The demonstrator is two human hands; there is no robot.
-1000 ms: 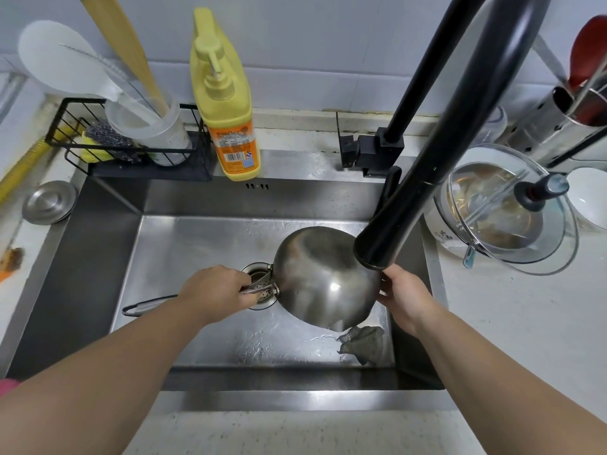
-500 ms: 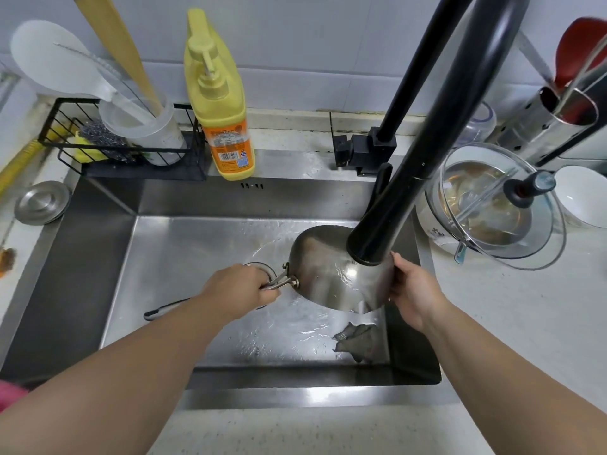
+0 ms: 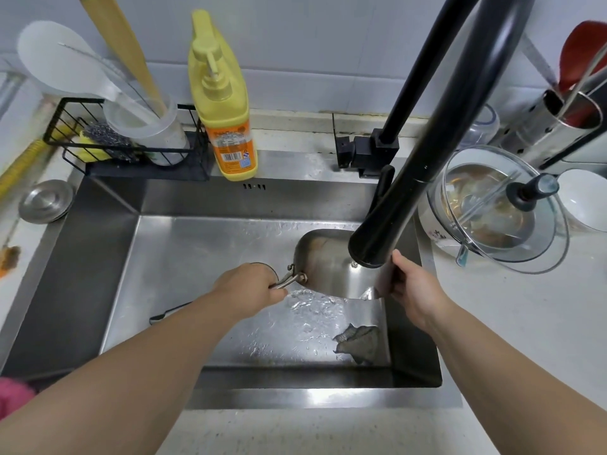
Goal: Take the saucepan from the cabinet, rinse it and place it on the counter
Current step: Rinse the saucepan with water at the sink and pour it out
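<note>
A steel saucepan (image 3: 328,262) hangs tilted over the right half of the steel sink (image 3: 184,257), under the black tap spout (image 3: 377,238). Its inside faces me and water spills from its lower edge onto the sink floor. My left hand (image 3: 246,285) grips the saucepan's long handle near the bowl; the handle's end sticks out below my forearm. My right hand (image 3: 410,287) holds the saucepan's right rim, thumb on the edge. The spout hides part of the saucepan.
A grey rag (image 3: 359,343) lies in the sink's near right corner. A yellow soap bottle (image 3: 226,110) and a black wire rack (image 3: 131,142) stand behind the sink. A glass-lidded pot (image 3: 499,208), a white bowl (image 3: 588,205) and a steel utensil holder (image 3: 555,126) crowd the right counter (image 3: 525,323).
The saucepan has turned from bottom-up to showing its inside and has shifted right under the spout. Both hands moved right with it, and water now pours out of it.
</note>
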